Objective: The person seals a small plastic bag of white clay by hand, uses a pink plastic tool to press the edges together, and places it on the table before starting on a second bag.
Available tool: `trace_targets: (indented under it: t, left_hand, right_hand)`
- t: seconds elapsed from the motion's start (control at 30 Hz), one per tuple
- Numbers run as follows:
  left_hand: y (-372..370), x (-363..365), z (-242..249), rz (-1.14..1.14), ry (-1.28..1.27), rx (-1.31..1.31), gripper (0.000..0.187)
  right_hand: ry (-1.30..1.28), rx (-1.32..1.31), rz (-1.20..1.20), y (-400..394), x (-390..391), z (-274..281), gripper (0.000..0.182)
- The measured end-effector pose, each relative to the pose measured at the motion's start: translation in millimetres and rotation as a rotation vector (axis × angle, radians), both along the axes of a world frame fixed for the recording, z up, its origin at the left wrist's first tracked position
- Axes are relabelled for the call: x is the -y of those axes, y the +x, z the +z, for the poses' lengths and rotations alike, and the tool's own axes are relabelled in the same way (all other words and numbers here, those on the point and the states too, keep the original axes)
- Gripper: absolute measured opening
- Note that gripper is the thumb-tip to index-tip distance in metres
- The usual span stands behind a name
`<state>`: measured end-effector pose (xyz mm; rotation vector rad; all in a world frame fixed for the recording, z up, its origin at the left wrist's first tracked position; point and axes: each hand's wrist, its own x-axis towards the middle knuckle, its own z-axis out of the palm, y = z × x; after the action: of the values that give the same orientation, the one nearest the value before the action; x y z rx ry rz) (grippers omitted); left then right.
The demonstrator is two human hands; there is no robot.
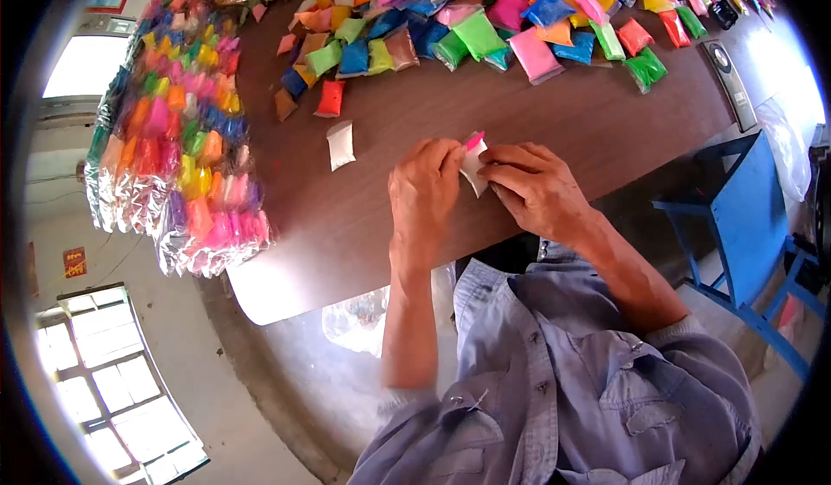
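A small white packet [472, 172] with a bright pink patch at its top is held upright above the brown table between my two hands. My left hand [422, 192] is closed, its fingers pinched at the packet's left edge. From the other side, my right hand [535, 189] grips the right edge between thumb and fingers. The fingers partly cover the packet. Left of my hands, a second white packet [342, 146] lies flat on the table, and a red packet [330, 98] rests beyond it.
A heap of colourful packets [476, 33] spreads along the table's far side. Clear bags of bright packets [186, 156] cover the left edge. A dark, long object [729, 85] lies at the right end of the table [286, 191]. A blue stool [746, 217] stands beside it.
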<state>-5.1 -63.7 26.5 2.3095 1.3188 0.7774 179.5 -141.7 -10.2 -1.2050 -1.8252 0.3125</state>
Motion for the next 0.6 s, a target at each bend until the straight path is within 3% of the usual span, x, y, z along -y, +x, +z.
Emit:
trace_targets:
  t: [0.4, 0.6]
  left_hand:
    - [12.8, 4.4, 14.4, -0.072, -0.063, 0.07, 0.008]
    - [5.6, -16.7, -1.9, 0.008, -0.076, -0.013, 0.012]
  right_hand:
    - [-0.014, 0.0, 0.006, -1.2, -1.5, -0.4, 0.031]
    - [-0.008, -0.009, -0.01, -0.7, -0.5, -2.9, 0.029]
